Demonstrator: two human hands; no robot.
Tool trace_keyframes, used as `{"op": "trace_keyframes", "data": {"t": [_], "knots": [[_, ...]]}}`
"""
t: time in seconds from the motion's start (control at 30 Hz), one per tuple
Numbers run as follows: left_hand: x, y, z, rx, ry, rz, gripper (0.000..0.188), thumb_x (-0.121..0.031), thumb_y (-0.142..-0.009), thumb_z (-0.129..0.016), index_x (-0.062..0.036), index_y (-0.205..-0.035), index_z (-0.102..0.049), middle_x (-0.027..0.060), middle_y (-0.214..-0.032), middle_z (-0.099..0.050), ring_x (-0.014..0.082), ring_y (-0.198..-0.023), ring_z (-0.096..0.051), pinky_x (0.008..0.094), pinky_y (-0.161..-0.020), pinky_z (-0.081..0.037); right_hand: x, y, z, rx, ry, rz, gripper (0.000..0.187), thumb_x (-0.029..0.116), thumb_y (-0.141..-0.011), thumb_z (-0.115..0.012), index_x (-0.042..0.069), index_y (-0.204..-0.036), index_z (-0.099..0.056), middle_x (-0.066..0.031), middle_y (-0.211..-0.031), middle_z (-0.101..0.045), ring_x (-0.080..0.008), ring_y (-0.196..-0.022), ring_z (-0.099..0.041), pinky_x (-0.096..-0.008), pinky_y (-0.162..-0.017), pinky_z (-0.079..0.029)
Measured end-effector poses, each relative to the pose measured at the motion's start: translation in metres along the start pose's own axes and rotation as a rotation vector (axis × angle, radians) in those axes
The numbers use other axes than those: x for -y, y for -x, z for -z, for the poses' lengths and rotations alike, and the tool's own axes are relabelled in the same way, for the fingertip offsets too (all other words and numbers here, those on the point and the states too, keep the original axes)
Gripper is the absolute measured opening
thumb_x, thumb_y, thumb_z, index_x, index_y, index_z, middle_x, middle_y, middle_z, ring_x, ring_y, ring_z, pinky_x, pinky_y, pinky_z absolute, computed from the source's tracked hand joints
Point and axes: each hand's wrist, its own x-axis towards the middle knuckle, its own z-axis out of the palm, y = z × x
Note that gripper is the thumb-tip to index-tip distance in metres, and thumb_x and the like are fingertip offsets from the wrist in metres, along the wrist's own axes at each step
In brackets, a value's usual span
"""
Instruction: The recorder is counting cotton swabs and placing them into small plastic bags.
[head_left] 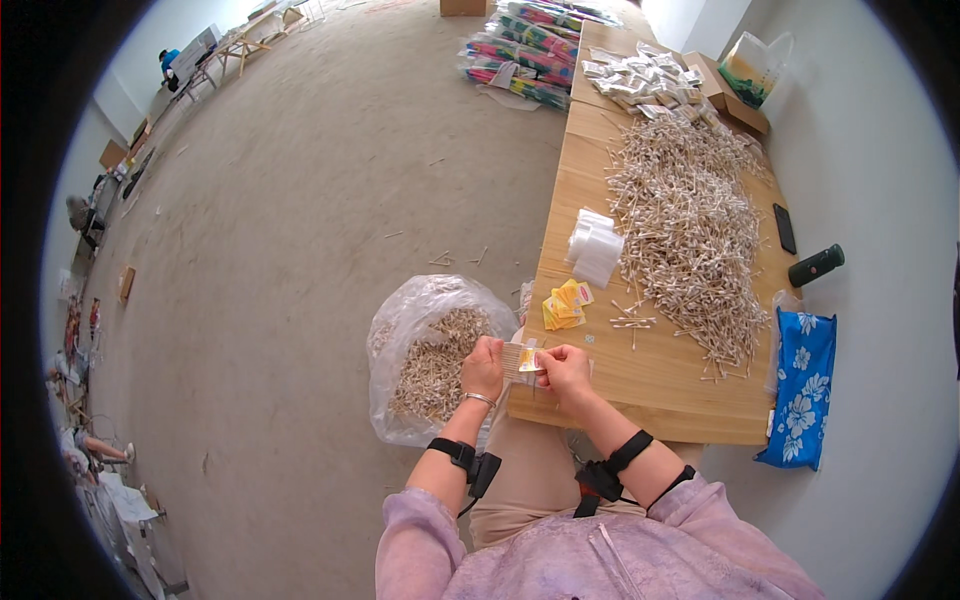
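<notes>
Over the table's near left corner, my two hands hold a small clear bag of cotton swabs (512,363) between them. My left hand (483,370) is closed around its left end, with the swabs lying side by side. A yellow-and-white card (530,359) shows at the other end, where my right hand (566,371) pinches it with thumb and fingers. Whether the card is inside the bag or against it, I cannot tell. Just beyond my hands lie a fanned stack of yellow cards (567,304) and a few loose cotton swabs (632,322).
A large heap of cotton swabs (685,220) covers much of the wooden table (590,150). Clear bags (597,247) lie at its left edge, filled packets (645,78) at the far end. A phone (784,229), dark bottle (817,265) and blue floral pack (805,385) line the right. A plastic sack (388,310) of swabs stands left.
</notes>
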Motion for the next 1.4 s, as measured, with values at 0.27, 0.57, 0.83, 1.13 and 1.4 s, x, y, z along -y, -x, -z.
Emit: {"op": "trace_keyframes", "data": {"t": [0.27, 0.57, 0.83, 1.13, 1.4], "knots": [[-0.005, 0.001, 0.003, 0.000, -0.026, 0.000, 0.035, -0.040, -0.096, -0.043, -0.0081, -0.088, -0.055, 0.0207, -0.076, -0.061, 0.0432, -0.073, -0.060, 0.0508, -0.060, -0.045, -0.027, -0.003, -0.013, -0.263, 0.364, 0.456, 0.016, 0.016, -0.086, -0.065, 0.001, -0.081, -0.061, -0.0064, -0.068, -0.065, -0.0114, -0.060, -0.062, -0.0274, -0.052, -0.048], [-0.003, 0.000, 0.000, -0.011, -0.013, -0.002, 0.034, -0.038, -0.096, -0.044, -0.0072, -0.088, -0.055, 0.0208, -0.076, -0.061, 0.0431, -0.073, -0.060, 0.0510, -0.061, -0.045, -0.023, -0.003, -0.027, -0.105, 0.158, 0.226, 0.018, 0.019, -0.083, -0.064, 0.002, -0.080, -0.062, -0.0117, -0.069, -0.066, -0.0211, -0.064, -0.065, -0.0336, -0.062, -0.050], [-0.003, 0.000, -0.002, -0.014, -0.026, -0.024, 0.034, -0.038, -0.096, -0.044, -0.0074, -0.088, -0.056, 0.0208, -0.076, -0.062, 0.0431, -0.073, -0.060, 0.0502, -0.060, -0.045, -0.034, -0.001, -0.016, -0.134, 0.277, 0.397, 0.014, 0.016, -0.086, -0.059, 0.002, -0.084, -0.060, -0.0087, -0.066, -0.064, -0.0149, -0.053, -0.060, -0.0299, -0.048, -0.047], [0.004, -0.001, -0.006, 0.025, -0.038, 0.036, 0.037, -0.039, -0.096, -0.044, -0.0055, -0.090, -0.058, 0.0196, -0.079, -0.062, 0.0400, -0.077, -0.061, 0.0458, -0.065, -0.047, -0.012, 0.023, -0.009, -0.160, 0.527, 0.542, 0.014, 0.014, -0.081, -0.062, 0.002, -0.087, -0.060, -0.0141, -0.070, -0.064, -0.0309, -0.065, -0.062, -0.0391, -0.066, -0.051], [-0.003, -0.004, 0.002, 0.053, -0.012, 0.036, 0.037, -0.036, -0.096, -0.045, -0.0030, -0.089, -0.060, 0.0193, -0.081, -0.063, 0.0366, -0.076, -0.062, 0.0439, -0.067, -0.047, -0.003, -0.047, 0.106, -0.897, 0.880, 0.756, 0.032, 0.019, -0.074, -0.071, 0.013, -0.104, -0.063, -0.0048, -0.116, -0.051, -0.0269, -0.118, -0.040, -0.0426, -0.097, -0.036]]}}
